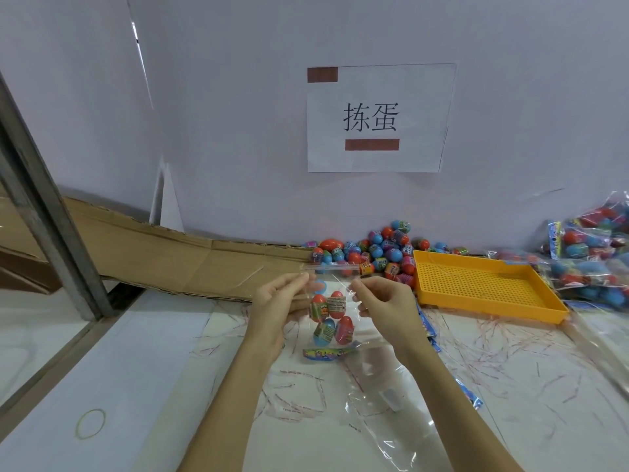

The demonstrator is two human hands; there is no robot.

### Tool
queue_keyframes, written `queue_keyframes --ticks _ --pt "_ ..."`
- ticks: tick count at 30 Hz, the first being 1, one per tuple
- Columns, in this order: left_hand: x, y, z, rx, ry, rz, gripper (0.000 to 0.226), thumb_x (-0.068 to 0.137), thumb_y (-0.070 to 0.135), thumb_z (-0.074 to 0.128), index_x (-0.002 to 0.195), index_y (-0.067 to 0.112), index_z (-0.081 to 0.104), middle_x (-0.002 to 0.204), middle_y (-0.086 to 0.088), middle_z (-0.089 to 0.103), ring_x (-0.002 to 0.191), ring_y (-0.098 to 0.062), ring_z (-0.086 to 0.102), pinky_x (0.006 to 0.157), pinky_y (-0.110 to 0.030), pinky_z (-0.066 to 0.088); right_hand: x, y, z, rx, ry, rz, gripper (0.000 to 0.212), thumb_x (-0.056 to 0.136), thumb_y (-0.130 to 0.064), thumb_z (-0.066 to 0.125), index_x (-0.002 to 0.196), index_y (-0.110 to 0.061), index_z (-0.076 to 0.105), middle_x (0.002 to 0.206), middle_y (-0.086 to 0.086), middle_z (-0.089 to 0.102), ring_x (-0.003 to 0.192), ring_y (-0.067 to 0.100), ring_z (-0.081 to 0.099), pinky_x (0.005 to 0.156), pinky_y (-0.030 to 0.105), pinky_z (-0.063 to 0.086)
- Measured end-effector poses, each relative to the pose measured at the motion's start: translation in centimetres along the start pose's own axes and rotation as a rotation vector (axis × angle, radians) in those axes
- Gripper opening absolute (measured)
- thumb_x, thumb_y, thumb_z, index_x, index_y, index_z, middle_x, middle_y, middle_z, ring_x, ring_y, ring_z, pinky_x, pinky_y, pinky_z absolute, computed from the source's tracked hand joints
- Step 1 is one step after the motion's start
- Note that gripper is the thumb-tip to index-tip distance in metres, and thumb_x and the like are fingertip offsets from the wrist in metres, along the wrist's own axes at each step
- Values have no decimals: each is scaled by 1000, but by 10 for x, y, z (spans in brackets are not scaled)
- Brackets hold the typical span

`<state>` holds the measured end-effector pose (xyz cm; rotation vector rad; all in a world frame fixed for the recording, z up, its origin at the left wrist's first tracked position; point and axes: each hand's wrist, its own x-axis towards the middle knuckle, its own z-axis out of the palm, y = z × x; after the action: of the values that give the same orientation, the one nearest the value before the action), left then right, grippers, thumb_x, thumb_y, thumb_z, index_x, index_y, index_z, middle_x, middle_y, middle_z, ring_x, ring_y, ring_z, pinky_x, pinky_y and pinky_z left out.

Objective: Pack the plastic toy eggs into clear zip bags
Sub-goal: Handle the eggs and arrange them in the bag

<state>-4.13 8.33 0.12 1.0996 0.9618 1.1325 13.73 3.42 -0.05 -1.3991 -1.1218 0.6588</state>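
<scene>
We hold a clear zip bag [332, 315] upright above the white surface [163, 369], our left hand [272, 308] pinching its left upper edge and our right hand [384, 301] pinching the right. Inside it we count four toy eggs [335, 306] — red and blue. Loose eggs [377, 252] lie heaped against the wall, just beside a yellow tray [490, 287] — filled bags [592, 253] are piled at far right.

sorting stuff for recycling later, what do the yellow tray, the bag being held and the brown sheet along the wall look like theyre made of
Yellow tray: looks like rigid moulded plastic, matte, with a perforated grid floor and even raised walls.
Bag: thin clear plastic film, glossy; the eggs show through it and it creases and glints.
Brown sheet: seems to be cardboard, dull brown, with fold lines and a ragged torn edge.
</scene>
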Motion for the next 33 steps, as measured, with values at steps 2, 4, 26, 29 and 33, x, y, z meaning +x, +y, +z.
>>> queue_keyframes --ticks 2,4,26,29,33 --pt "-1 -1 2 58 15 34 16 99 28 68 104 17 79 97 -1 81 89 -18 78 72 -29 56 1 0 0 -20 24 0 13 98 -24 67 88 -22 76 73 -7 73 64 4 66 60 21 58" --pt "-2 -2 3 104 21 62 15 99 25 67 104 16 78 93 -1 81 86 -17 78 68 -26 57 0 1 1 -92 58 -16 4 97 -25 68 95 -24 71 77 -8 72 68 4 68 61 21 57" --pt "-3 -5 8 194 -40 181 13 96 15 72 107 17 80 90 0 81 80 -18 78 69 -24 61 -12 -1 23 -507 174 -517 10 95 -12 69 101 -19 66 101 -8 61 86 6 54 75 15 47" --pt "-3 -6 8 276 -79 234 14 97 15 71 108 16 79 91 2 80 81 -20 77 76 -33 64 -16 -3 28 -544 136 -575 11 96 -14 69 106 -17 72 105 -4 66 90 8 58 79 16 47" --pt "-2 -7 8 493 -132 378 14 100 15 66 109 20 76 89 10 77 77 -13 74 72 -28 63 -16 -2 24 -578 155 -604 16 94 -14 72 109 -16 76 102 -2 70 90 17 63 77 31 55"
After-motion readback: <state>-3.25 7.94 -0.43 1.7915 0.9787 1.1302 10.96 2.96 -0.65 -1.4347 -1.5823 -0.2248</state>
